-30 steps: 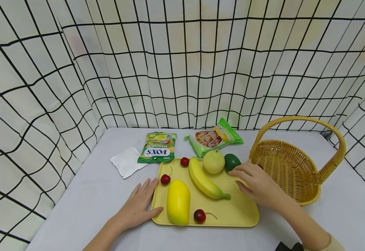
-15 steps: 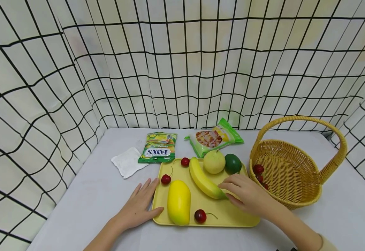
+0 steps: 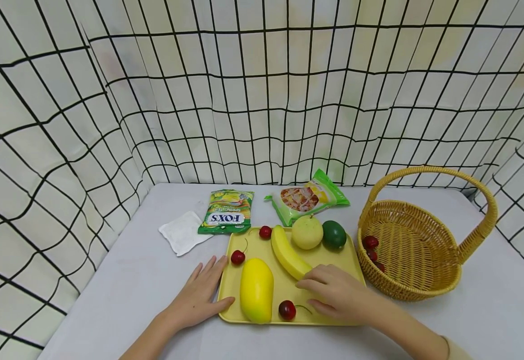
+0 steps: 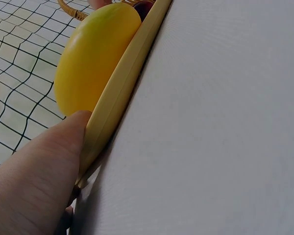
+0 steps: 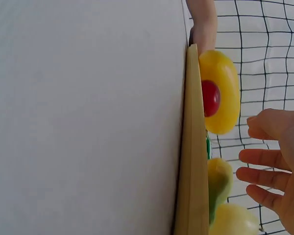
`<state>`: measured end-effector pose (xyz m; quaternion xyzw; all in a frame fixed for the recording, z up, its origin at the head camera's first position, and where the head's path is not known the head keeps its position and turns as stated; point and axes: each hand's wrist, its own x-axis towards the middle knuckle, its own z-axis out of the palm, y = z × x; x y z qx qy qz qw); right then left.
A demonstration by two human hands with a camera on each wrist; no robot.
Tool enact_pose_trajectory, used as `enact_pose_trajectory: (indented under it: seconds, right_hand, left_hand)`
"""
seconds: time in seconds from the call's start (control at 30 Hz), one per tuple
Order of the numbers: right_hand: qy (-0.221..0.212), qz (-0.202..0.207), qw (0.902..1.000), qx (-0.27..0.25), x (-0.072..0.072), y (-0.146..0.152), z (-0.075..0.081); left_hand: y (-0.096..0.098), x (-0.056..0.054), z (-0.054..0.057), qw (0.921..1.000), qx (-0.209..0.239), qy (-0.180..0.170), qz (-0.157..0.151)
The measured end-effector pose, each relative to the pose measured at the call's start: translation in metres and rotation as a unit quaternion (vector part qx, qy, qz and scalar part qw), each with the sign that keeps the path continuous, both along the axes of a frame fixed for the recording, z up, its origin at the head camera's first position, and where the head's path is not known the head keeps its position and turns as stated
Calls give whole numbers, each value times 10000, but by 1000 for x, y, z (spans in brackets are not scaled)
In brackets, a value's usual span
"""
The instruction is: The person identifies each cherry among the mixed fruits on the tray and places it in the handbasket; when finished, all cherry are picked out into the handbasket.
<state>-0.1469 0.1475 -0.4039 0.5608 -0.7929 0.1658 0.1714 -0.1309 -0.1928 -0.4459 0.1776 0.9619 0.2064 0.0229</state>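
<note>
In the head view my left hand (image 3: 200, 292) lies spread at the left edge of the yellow tray (image 3: 316, 307), its thumb over the rim. A yellow mango (image 3: 256, 291) lies beside that thumb. My right hand (image 3: 340, 295) hovers above the tray's right part, fingers loosely bent and holding nothing. It covers the lower end of the banana (image 3: 287, 255). A dark red cherry with a stem (image 3: 287, 310) sits just left of its thumb. Two more cherries, one red cherry (image 3: 237, 257) by the left rim and another cherry (image 3: 265, 232) at the back, share the tray.
A round yellow pear (image 3: 307, 232) and a green avocado-shaped fruit (image 3: 334, 235) sit at the tray's back. Several cherries (image 3: 371, 243) lie in the wicker basket (image 3: 415, 250) at right. Behind are a FOX'S candy bag (image 3: 227, 212), a green snack bag (image 3: 307, 197) and a white cloth (image 3: 182, 234).
My right hand has moved from beside the basket down and left over the tray toward the front cherry, uncovering the basket's cherries and covering the banana's end. My left hand has stayed put.
</note>
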Motion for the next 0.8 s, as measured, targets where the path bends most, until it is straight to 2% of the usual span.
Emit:
enact_pose_trajectory:
  seconds: [0.33, 0.63, 0.8]
  right_hand:
    - [-371, 105, 9984, 422, 10, -12, -4]
    - [-848, -57, 9938, 722, 13, -16, -9]
    - [-975, -41, 9923, 760, 14, -17, -12]
  left_hand:
    - [0, 0, 0, 10000, -10, -18, 14]
    - [0, 0, -1, 10000, -3, -40, 33]
    - [0, 0, -1, 10000, 1, -31, 28]
